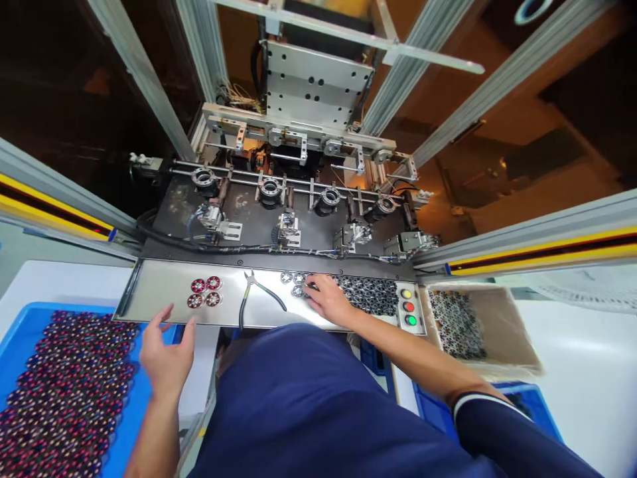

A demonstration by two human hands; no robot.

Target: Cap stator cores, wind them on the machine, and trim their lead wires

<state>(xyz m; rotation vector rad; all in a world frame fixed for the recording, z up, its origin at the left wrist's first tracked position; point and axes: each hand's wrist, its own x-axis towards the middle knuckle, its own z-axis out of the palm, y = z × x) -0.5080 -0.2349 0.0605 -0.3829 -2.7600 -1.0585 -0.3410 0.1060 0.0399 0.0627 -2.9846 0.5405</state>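
Note:
My left hand [166, 352] hovers over the front edge of the metal tray [169, 282], fingers spread and nothing in them. Several round, red-and-dark slotted discs [198, 285] lie on the tray just beyond it. Toward the tray's right half, my right hand [328, 300] reaches down with fingers curled onto a small slotted metal ring, mostly covered by the fingertips. Beside those fingertips rest similar silvery rings [286, 277]. A dense group of dark metal rings [371, 294] fills the tray to the right of the hand. Between my hands lies a pair of cutting pliers [250, 282], handles apart.
Behind the tray stands a machine with several round fixtures [270, 191]. Yellow, red and green buttons [409, 307] sit at the tray's right end. A blue bin [142, 392] at left holds many wound discs; a cardboard box [507, 325] at right holds metal rings.

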